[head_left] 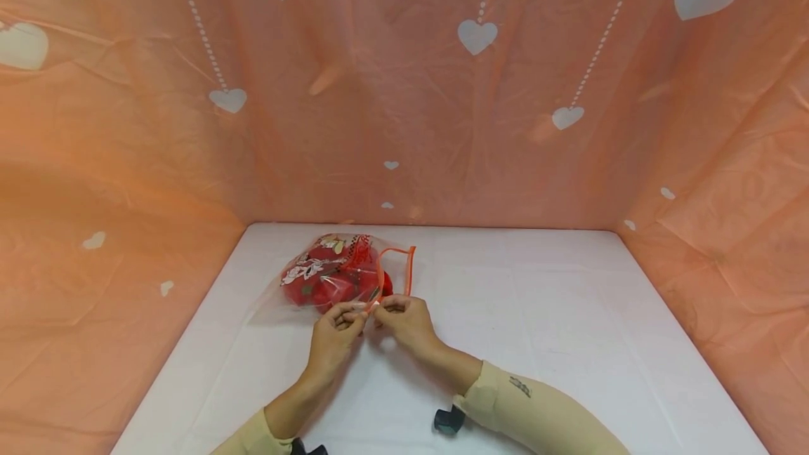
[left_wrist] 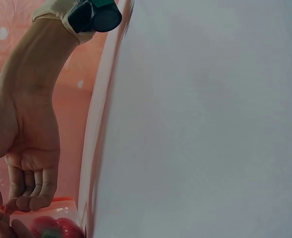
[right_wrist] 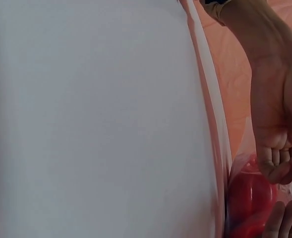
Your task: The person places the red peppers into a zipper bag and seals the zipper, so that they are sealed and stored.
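Note:
A clear plastic bag (head_left: 268,307) with printed pictures lies toward the back left of the table, filled with red bell peppers (head_left: 333,289). An orange strip (head_left: 409,269) edges its mouth, which gapes at the far end. My left hand (head_left: 335,339) pinches the near end of this strip between thumb and fingers. Close beside it, my right hand (head_left: 411,328) pinches the same edge, fingertips almost meeting the left ones. The left wrist view shows a red pepper (left_wrist: 69,228) below the hands; another pepper (right_wrist: 252,193) shows through the plastic in the right wrist view.
A white cloth covers the table (head_left: 537,314). Orange curtains (head_left: 430,125) with white hearts hang behind it and at both sides. A dark wrist camera (head_left: 449,420) sits under the right sleeve.

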`<state>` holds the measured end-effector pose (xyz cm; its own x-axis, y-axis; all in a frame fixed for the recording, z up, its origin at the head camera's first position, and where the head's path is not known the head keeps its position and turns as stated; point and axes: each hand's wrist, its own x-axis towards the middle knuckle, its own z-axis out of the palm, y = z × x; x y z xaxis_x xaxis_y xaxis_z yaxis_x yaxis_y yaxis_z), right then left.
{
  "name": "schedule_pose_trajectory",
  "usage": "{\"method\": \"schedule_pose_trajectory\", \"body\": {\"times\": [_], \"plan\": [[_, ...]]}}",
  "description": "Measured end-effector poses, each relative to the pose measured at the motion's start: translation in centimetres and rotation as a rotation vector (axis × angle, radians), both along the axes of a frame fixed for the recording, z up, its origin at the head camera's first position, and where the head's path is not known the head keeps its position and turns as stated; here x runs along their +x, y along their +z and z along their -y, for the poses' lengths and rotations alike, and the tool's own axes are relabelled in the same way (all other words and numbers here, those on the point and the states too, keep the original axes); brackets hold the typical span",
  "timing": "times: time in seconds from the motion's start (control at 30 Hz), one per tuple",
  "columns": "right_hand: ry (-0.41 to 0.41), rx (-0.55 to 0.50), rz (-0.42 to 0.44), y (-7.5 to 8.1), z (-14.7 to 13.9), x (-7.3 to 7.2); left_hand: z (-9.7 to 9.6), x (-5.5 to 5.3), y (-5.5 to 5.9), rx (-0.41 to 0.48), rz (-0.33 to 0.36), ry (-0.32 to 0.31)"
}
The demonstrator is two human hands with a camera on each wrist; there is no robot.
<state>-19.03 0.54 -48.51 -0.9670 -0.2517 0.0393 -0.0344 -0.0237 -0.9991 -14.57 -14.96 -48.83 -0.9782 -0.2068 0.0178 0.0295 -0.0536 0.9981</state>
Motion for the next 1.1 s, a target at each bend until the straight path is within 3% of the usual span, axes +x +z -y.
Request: {"method": "schedule_pose_trajectory", "body": {"times": [0.27,0.5,0.63,0.77,0.97,1.1], "plan": [[-0.029,0.058,-0.014,0.5,-0.1,-0.6,-0.1,-0.3,0.2,-0.002,0.043,0.0],[-0.071,0.083,-0.004,0.0,0.2,-2.4,0.2,-2.7,-0.5,0.028,0.006,0.0],[-0.073,0.078,0.016,-0.3,0.4,-2.9,0.4,-3.4,-1.0,0.036,-0.012,0.003],[-0.079,0.079,0.014,-0.3,0.3,-3.1,0.3,-3.5,-0.9,0.023,-0.014,0.006],[-0.079,0.045,0.017,-0.2,-0.2,-2.9,-0.4,-2.9,-0.5,-0.002,0.056,0.028],[-0.087,0.06,0.025,-0.3,-0.5,-2.8,-0.5,-2.4,-0.6,-0.065,0.047,0.03]]}}
